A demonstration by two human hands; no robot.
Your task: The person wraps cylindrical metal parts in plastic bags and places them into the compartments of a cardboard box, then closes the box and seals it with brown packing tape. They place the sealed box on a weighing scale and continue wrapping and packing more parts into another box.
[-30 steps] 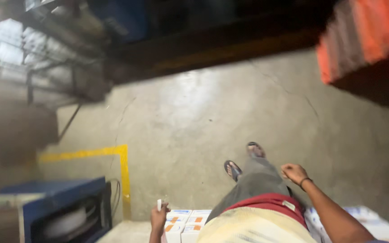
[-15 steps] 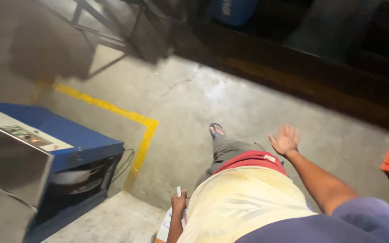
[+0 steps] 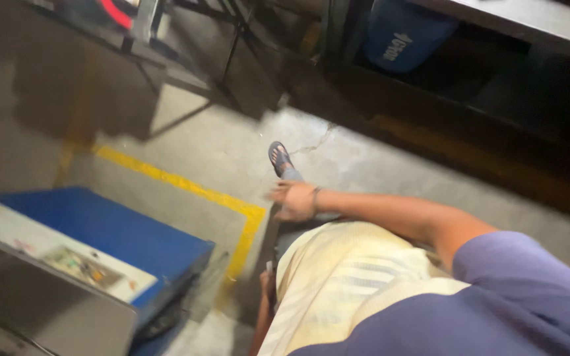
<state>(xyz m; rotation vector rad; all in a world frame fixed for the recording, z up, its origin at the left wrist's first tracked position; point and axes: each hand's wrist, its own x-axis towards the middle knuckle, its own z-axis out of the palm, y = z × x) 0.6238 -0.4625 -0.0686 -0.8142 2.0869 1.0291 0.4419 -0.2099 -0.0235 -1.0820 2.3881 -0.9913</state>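
Head view: right hand extended in front of the body, fingers loosely spread and grasping nothing, above the concrete floor near a sandalled foot. Left hand low beside the hip, mostly hidden; grip not discernible, perhaps a small pale object at it. Blue machine at left, just inside the yellow floor line.

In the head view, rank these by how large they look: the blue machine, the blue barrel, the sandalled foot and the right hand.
1. blue machine
2. blue barrel
3. right hand and sandalled foot: alike, so unranked; the hand is nearer the camera.
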